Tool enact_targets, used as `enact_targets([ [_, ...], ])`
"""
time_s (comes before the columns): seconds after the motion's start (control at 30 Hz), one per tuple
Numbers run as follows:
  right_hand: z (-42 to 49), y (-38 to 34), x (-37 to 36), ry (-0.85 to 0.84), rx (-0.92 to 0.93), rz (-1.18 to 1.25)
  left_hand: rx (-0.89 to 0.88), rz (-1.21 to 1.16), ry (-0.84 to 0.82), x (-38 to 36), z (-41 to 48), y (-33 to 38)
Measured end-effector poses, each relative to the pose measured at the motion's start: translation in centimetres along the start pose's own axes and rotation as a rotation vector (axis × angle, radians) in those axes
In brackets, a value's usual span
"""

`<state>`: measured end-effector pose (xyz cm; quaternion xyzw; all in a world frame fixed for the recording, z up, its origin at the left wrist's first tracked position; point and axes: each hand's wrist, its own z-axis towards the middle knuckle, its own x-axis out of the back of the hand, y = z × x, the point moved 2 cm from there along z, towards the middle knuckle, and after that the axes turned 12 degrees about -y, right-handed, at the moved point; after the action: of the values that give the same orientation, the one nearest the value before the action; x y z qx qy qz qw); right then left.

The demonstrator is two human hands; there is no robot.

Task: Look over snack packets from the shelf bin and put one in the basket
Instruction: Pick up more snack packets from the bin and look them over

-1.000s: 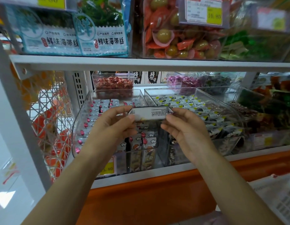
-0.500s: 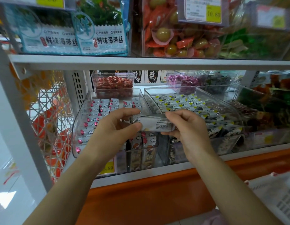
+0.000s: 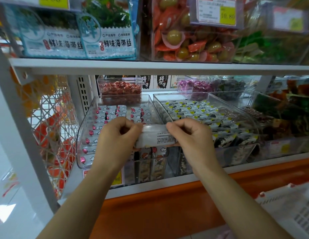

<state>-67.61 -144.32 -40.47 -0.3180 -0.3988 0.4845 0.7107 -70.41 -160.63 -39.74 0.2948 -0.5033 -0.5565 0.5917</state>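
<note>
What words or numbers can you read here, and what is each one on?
"鲜味海带丝": seaweed bags, top shelf.
"10.80": yellow price tag, top shelf.
"碎银子": black boxes at the back.
Print on the held packet: too small to read.
Other price tags: blurred or partly hidden.

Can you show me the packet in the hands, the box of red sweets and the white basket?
snack packet (image 3: 157, 138): head view, middle of its printed white face.
box of red sweets (image 3: 121, 91): head view, clear front wall.
white basket (image 3: 291, 209): head view, slotted wall, lower right.
</note>
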Motion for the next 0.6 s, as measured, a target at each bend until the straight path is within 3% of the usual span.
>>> enact_targets([
  [0.13,0.2,0.0,0.2,-0.197,-0.020,0.193,0.071,-0.140,0.051,0.3,0.6,-0.4],
  [0.2,0.4,0.0,0.6,-0.274,0.006,0.104,0.128,-0.218,0.059,0.4,0.9,-0.6],
  [0.33,1.3,0.0,1.4,-0.085,0.043,0.177,0.115,-0.284,-0.023,0.0,1.0,-0.5],
  [0.47,2.1,0.8,2.5,0.084,0.039,0.150,-0.023,0.242,-0.101,-0.5,1.4,-1.0],
  [0.6,3.0,0.4,2.6,0.036,0.021,-0.051,-0.030,0.665,-0.346,-1.3,1.6,-2.3],
])
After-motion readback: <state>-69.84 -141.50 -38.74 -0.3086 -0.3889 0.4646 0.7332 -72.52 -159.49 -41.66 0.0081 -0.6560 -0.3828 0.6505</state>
